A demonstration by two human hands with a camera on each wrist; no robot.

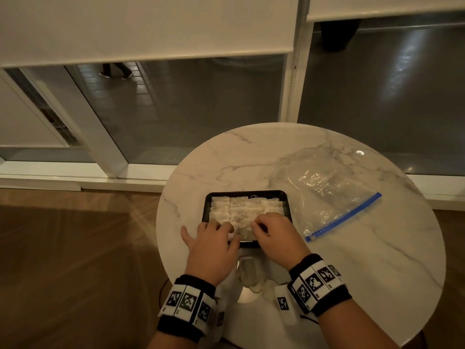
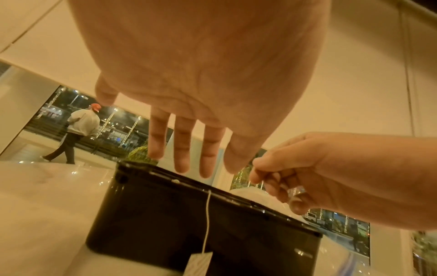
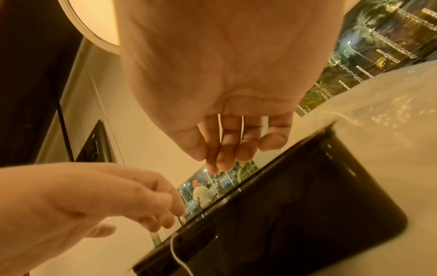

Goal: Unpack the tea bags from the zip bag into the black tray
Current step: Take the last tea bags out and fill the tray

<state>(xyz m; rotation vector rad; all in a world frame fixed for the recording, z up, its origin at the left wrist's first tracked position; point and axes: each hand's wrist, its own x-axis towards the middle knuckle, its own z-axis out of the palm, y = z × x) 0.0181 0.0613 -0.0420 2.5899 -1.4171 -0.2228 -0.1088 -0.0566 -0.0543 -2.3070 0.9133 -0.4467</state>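
Note:
The black tray [image 1: 246, 192] sits in the middle of the round marble table, filled with rows of white tea bags [image 1: 241, 206]. Both hands are over its near edge. My left hand [image 1: 214, 234] lies with straight fingers [image 2: 187, 149] above the tray's rim [image 2: 165, 175], thumb out over the table. My right hand [image 1: 269, 230] has curled fingers [image 3: 220, 155], thumb and forefinger pinched together on a tea bag in the near row. One tea bag string [image 2: 208, 214] hangs over the tray's outer wall with its paper tag [image 2: 199, 261] below. The clear zip bag [image 1: 324, 187] lies flat to the right.
The zip bag's blue zipper strip [image 1: 344, 216] points toward the tray. Bare marble [image 1: 364, 260] lies right of my hands. The table's left edge drops to a wooden floor [image 1: 75, 248]. Glass panes stand behind, with a person [image 2: 80, 127] walking outside.

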